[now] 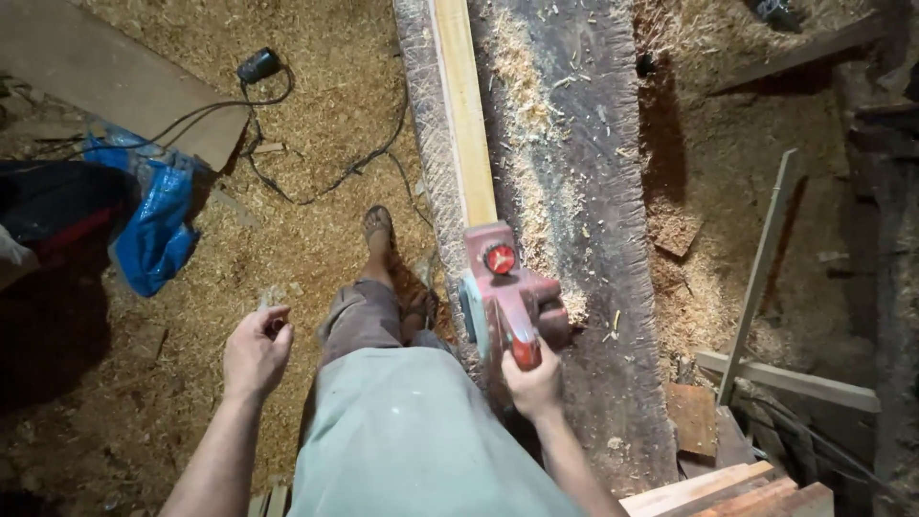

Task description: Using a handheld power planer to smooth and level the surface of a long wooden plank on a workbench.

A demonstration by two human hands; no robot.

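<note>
My right hand [534, 383] grips the handle of a red electric planer [505, 297]. The planer rests on the near end of a long pale wooden strip [464, 115], which lies lengthwise on a wide dark plank [593, 220] strewn with shavings. My left hand [256, 349] hangs out to the left above the floor, fingers loosely curled, with a small thin object between them that I cannot make out. My leg and sandalled foot [379, 230] stand beside the plank.
Sawdust covers the floor. A black power cable [316, 187] with a plug [258, 65] snakes across it. Blue plastic sheeting [158, 225] lies at the left beside a flat board [115, 77]. Loose wood strips [761, 268] and stacked boards [728, 488] sit at the right.
</note>
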